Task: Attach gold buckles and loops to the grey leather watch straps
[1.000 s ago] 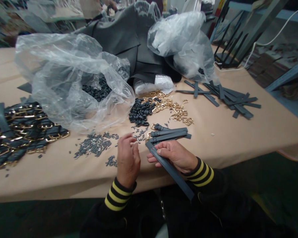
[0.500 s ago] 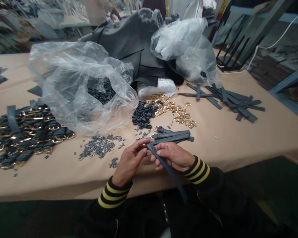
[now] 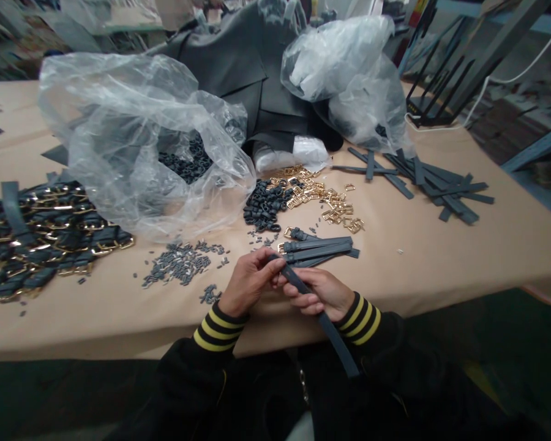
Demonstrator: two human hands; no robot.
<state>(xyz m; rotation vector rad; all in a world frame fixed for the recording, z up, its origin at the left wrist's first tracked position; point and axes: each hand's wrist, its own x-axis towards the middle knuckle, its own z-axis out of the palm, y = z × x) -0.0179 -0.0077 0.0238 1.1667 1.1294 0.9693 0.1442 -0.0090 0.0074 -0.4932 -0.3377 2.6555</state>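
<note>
A dark grey leather strap (image 3: 333, 335) runs slantwise through both hands, its lower end hanging past the table's front edge. My left hand (image 3: 252, 278) pinches its upper end between thumb and fingers. Lower on the strap, my right hand (image 3: 319, 294) has its fingers closed round it. Whether a buckle sits at the pinched end is hidden by the fingers. Just beyond the hands lie several straps with gold buckles (image 3: 319, 248). Behind those are a heap of dark strap loops (image 3: 264, 205) and a spread of loose gold buckles (image 3: 310, 190).
Small grey pieces (image 3: 179, 263) lie scattered left of my hands. A pile of buckled straps (image 3: 50, 236) covers the table's left side. Clear plastic bags (image 3: 133, 79) stand behind, beside dark leather sheets (image 3: 229, 67). Plain strips (image 3: 441, 184) and a black router (image 3: 434, 110) are at the right.
My left fingers have closed over the strap's upper end. My right fingers have curled further round the strap, and its lower end has swung slightly right. The view has tilted down a little.
</note>
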